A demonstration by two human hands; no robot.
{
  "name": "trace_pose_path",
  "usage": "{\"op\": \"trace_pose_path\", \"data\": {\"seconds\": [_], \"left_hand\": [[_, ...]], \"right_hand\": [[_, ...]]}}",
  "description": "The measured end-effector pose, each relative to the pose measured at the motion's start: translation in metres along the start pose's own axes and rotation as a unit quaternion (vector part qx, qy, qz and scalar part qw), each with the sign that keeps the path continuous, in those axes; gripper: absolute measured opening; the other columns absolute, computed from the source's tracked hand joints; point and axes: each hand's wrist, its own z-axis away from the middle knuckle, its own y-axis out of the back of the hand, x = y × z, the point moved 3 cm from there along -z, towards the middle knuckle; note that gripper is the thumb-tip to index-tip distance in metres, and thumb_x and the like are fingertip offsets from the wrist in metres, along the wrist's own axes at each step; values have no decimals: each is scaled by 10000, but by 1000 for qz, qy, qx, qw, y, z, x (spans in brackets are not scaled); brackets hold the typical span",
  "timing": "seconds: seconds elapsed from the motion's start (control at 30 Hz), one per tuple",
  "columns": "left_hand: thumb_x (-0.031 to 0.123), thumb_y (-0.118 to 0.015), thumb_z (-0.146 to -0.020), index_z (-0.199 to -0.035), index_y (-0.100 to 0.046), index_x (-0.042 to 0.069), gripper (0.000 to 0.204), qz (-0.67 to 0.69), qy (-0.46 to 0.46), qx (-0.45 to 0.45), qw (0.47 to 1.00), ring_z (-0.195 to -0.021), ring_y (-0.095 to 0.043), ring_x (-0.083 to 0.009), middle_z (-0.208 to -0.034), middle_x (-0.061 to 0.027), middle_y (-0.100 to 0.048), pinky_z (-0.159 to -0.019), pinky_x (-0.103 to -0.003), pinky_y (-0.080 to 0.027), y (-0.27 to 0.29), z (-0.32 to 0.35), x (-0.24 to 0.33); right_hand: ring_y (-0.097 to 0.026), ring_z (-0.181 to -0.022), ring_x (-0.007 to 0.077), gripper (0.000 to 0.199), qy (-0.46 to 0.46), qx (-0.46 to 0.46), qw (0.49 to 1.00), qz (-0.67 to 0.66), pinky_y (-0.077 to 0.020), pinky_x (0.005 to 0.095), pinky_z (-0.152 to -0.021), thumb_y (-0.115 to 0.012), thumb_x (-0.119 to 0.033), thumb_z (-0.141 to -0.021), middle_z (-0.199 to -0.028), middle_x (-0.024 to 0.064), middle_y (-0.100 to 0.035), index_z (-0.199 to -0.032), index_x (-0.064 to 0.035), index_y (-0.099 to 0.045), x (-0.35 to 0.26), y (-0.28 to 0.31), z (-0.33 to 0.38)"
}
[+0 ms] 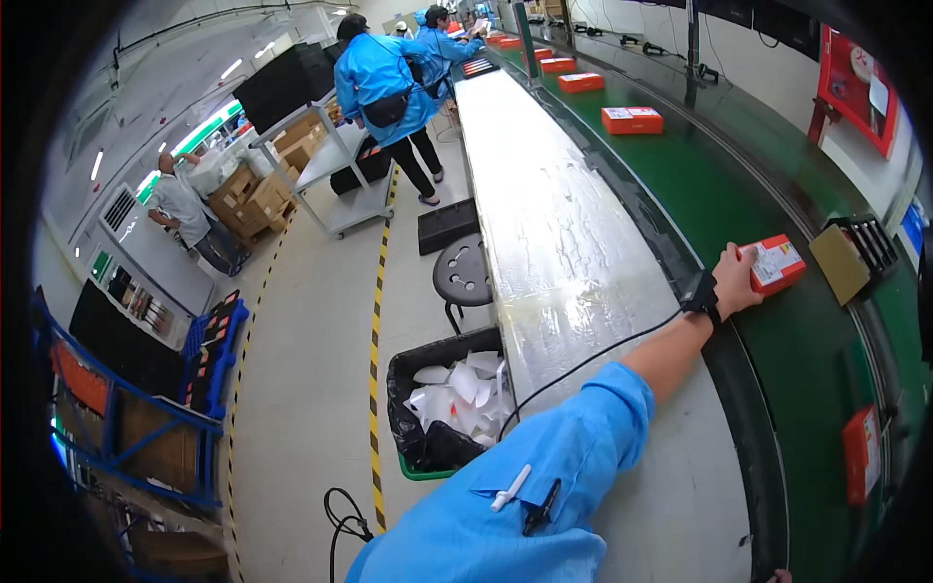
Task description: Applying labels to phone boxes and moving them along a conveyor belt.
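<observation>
My left arm, in a blue sleeve with two pens in its pocket, stretches across the bench to the green conveyor belt (792,408). At its end my left hand (736,282) has its fingers closed around the near end of a small red box (777,264) with a white label. A black wrist strap (702,296) sits on that wrist, its thin cord trailing over the bench. Only a sliver of my right hand (780,577) shows at the bottom edge; its fingers cannot be made out. Another red box (861,455) lies farther right on the belt.
More red boxes (632,120) line the belt ahead. A black slotted rack (855,255) stands beyond the held box. Left of the white bench (554,243) are a lined bin (418,452) of scraps, a stool (463,270) and a cart (335,160). Several people stand farther off.
</observation>
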Motion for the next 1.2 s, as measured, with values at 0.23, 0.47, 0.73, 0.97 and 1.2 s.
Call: {"op": "trace_pose_path", "data": {"seconds": [0.23, 0.47, 0.73, 0.97, 1.2], "left_hand": [[255, -823, -580, -1250, -516, 29, 770, 15, -33, -23, 999, -1071, -526, -396, -1145, -222, -477, -886, -414, -495, 58, 95, 85], [281, -800, -658, -1366, -411, 45, 841, -6, -89, -124, 988, -1175, -478, -400, -1349, -233, -405, -997, -441, -419, 125, 292, 162], [289, -731, -804, -1470, -296, 66, 825, 50, -123, -271, 953, -1326, -355, -416, -1449, -247, -283, -1091, -452, -327, 159, 402, 203], [219, -730, -852, -1296, -525, 18, 528, 335, 134, -389, 848, -1066, -554, -193, -1206, -116, -586, -929, -351, -461, 169, 369, 193], [142, -716, -865, -1041, -687, -5, 231, 432, 270, -348, 787, -714, -634, -68, -859, -58, -712, -551, -205, -481, 183, 356, 183]], "right_hand": [[-543, -987, 180, 147, 16, -4, 985, -170, -422, 296, -911, -494, -50, -963, -1055, 101, -588, -1072, 17, -566, -13, -40, 5], [-589, -753, 118, 148, -69, -223, 903, -360, -468, 237, -671, -527, -134, -958, -813, 23, -594, -1002, 2, -565, -104, -59, 61], [-619, -704, 100, 183, -80, -261, 913, -303, -493, 248, -641, -683, -124, -869, -822, 81, -683, -918, 40, -618, -110, -31, 93], [-529, -609, 72, 193, -1, -236, 947, -217, -436, 256, -554, -752, -128, -763, -662, 24, -607, -866, 4, -657, -172, 8, 116], [-602, -689, 73, 98, 6, -199, 923, -329, -479, 223, -634, -681, -86, -855, -794, 37, -680, -914, -8, -678, -187, -4, 94]]}}
